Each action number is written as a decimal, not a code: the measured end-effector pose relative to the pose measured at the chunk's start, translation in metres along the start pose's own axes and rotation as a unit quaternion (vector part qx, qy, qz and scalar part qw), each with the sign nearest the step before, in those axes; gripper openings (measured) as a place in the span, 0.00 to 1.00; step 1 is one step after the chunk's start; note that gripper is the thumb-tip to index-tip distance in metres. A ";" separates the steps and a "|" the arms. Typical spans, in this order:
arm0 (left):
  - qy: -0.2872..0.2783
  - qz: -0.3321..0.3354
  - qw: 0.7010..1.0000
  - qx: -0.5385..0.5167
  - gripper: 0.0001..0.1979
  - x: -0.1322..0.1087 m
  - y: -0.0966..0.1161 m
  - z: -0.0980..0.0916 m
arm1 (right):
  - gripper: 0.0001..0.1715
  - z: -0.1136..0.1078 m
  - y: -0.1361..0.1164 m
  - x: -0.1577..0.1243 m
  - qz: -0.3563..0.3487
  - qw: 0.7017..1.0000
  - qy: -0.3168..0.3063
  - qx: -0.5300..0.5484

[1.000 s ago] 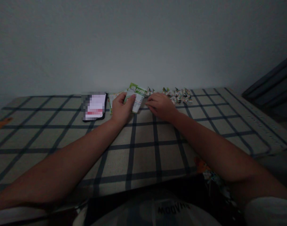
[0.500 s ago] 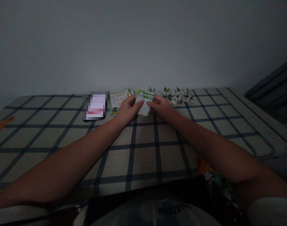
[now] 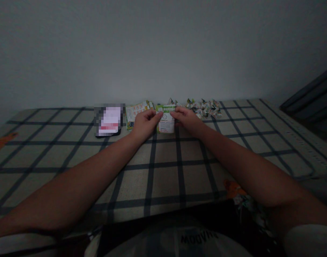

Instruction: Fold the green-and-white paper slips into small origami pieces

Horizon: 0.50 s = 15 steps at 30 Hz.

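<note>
A green and white printed card or flat packet [image 3: 166, 125] is held upright between my two hands, its printed face towards me. My left hand [image 3: 145, 123] pinches its left edge, thumb on the front. On the right edge, my right hand [image 3: 187, 119] grips it the same way. Just behind my left hand lies a stack of printed cards or leaflets [image 3: 138, 108]. Beyond my right hand is a heap of small wrapped pieces with twisted ends [image 3: 206, 108], mostly white and green. Whether the held piece is a card or a packet I cannot tell.
A phone [image 3: 109, 119] with a lit, blurred screen lies left of the stack. The checked tablecloth [image 3: 163, 178] reaches back to a plain wall [image 3: 163, 53]. Orange objects show at the far left [image 3: 2, 141] and near my right forearm [image 3: 233, 188].
The green and white piece has turned from a tilt to nearly straight, and more of its printed face shows. My hands have shifted slightly around its edges.
</note>
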<state>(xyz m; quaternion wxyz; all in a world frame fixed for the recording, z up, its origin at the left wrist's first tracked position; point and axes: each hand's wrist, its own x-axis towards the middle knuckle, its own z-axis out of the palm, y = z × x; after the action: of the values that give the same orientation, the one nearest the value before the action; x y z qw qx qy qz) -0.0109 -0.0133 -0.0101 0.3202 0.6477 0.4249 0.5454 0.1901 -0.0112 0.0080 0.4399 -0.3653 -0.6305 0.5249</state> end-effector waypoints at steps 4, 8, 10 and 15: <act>-0.013 0.002 1.000 0.016 0.18 -0.001 0.002 0.000 | 0.20 0.000 -0.003 0.000 0.000 1.000 0.029 -0.011; -0.021 -0.007 1.000 0.019 0.19 -0.003 0.006 0.000 | 0.22 0.000 -0.006 -0.001 -0.008 0.999 0.035 -0.022; -0.021 -0.005 1.000 0.017 0.20 -0.003 0.006 0.000 | 0.23 -0.001 -0.008 -0.001 -0.013 0.999 0.039 -0.022; -0.017 -0.004 1.000 0.022 0.19 -0.003 0.008 -0.001 | 0.25 -0.001 -0.009 -0.001 -0.018 0.999 0.045 -0.021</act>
<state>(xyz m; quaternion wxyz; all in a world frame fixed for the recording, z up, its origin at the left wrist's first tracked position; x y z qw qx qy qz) -0.0104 -0.0195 -0.0044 0.3151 0.6623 0.4336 0.5235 0.1914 -0.0139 0.0168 0.4694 -0.3866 -0.6271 0.4868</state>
